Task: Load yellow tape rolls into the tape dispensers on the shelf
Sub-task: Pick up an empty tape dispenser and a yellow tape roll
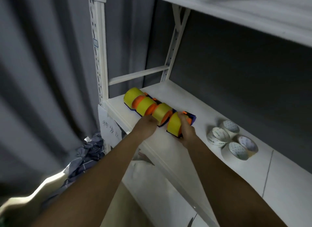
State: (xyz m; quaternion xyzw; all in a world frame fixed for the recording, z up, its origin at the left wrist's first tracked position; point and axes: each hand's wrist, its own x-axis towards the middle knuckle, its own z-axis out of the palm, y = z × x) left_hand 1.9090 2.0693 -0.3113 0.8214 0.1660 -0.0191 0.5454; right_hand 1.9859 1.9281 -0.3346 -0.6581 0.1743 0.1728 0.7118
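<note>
right hand (185, 132) reaches onto the white shelf (219, 111) and grips the nearest dispenser (190, 117), an orange and blue one. its fingers curl over the top, beside the yellow roll (173, 125) seated in it. that roll stands on edge, just to the left of the fingers and touching them. the dispenser's blue front end shows beyond the hand, towards the back of the shelf.

left hand (146, 125) lies at the front edge of the shelf, fingers curled under, knuckles close to the third roll (161, 111). whether it holds anything i cannot tell; the fingertips are hidden and the frame is blurred there.

four yellow rolls sit in a slanted row from the left rear towards the right hand, each in an orange and blue dispenser. the far roll (132, 95) is by the shelf's left post (99, 57), the second roll (145, 105) next to it, then the third, then the one at the right hand. the row's dispensers are packed close, side by side.

well to the right of the hands, four white rolls (232, 138) lie in a cluster on the same shelf, touching one another.

a paper label (109, 127) with handwriting hangs from the shelf's front left corner. below it lies dark checked cloth (87, 152).
</note>
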